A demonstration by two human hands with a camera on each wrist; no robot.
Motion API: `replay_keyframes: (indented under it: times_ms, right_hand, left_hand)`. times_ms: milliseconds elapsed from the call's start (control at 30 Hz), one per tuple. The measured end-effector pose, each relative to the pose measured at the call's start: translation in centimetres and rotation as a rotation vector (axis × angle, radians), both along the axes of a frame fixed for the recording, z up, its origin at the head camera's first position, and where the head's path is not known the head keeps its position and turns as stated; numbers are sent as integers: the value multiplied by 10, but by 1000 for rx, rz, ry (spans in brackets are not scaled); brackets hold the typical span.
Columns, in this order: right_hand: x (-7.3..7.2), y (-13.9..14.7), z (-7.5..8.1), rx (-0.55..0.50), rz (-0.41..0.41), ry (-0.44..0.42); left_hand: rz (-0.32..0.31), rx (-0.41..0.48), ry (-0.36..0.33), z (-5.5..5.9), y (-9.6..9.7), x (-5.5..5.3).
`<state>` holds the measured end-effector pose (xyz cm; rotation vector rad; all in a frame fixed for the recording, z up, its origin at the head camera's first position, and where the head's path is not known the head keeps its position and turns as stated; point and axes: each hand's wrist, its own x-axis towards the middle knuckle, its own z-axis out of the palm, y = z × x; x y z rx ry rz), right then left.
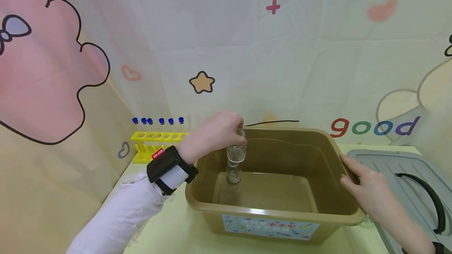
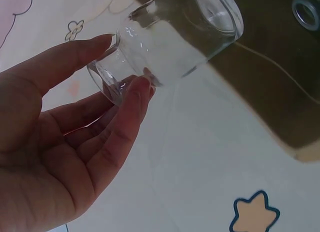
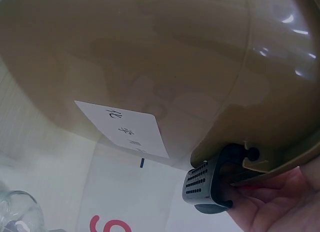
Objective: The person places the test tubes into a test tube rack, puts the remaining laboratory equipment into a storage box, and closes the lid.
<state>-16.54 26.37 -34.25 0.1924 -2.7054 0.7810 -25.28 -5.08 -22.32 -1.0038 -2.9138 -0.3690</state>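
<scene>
My left hand (image 1: 220,132) pinches a clear glass bottle (image 1: 236,153) by its neck, thumb on one side and fingers on the other, as the left wrist view shows; the bottle (image 2: 175,37) has its base pointing away from the palm. It hangs inside the left part of a brown plastic bin (image 1: 279,211). Below it, a second clear glass vessel (image 1: 234,173) stands on the bin's floor. At the bin's right rim, my right hand (image 1: 367,191) grips the edge, its fingers beneath the rim beside a black clasp (image 3: 202,184) in the right wrist view.
Left of the bin stands a yellow rack (image 1: 155,137) with several blue-capped tubes. A grey lid (image 1: 399,164) with a black handle lies to the right. A patterned cloth (image 1: 247,62) hangs behind the table. Clear glassware (image 3: 20,212) shows outside the bin.
</scene>
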Motion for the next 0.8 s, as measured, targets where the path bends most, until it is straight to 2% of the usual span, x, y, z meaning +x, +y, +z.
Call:
replay_keyframes:
  times_ms: [133, 433, 567, 800]
  right_hand:
    - [0, 0, 1, 3, 1, 8]
    - [0, -1, 2, 7, 2, 9]
    - [0, -1, 2, 10, -2, 3]
    - [1, -1, 2, 19, 2, -18]
  left_hand:
    - [-43, -66, 46, -7, 17, -4]
    - [-105, -97, -16, -28, 43, -17]
    - [-87, -162, -5, -39, 53, -23]
    - [-9, -226, -73, -57, 67, -28]
